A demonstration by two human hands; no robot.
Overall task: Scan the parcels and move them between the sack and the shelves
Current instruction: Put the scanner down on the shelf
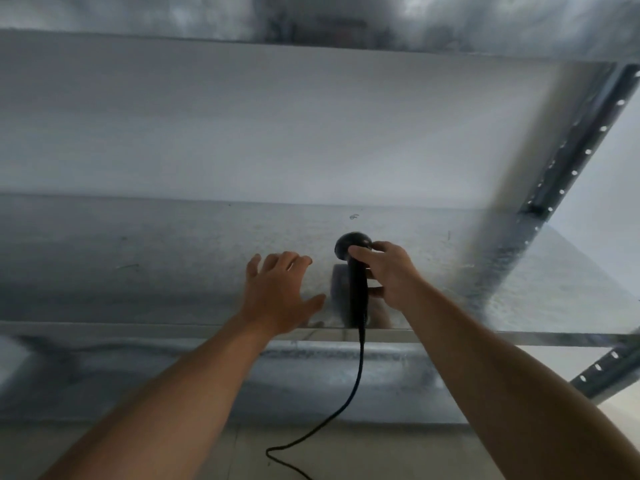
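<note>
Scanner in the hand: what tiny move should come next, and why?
Probably lay the scanner down on the metal shelf and let go. The right hand grips it low over the shelf, no parcel shows here to scan, and the left hand hovers open beside it, holding nothing.

Wall [277,126]: white, plain, blurred; fills the upper middle of the view and shows again at the far right.
Floor [398,452]: pale beige, smooth; lies along the bottom edge.
</note>
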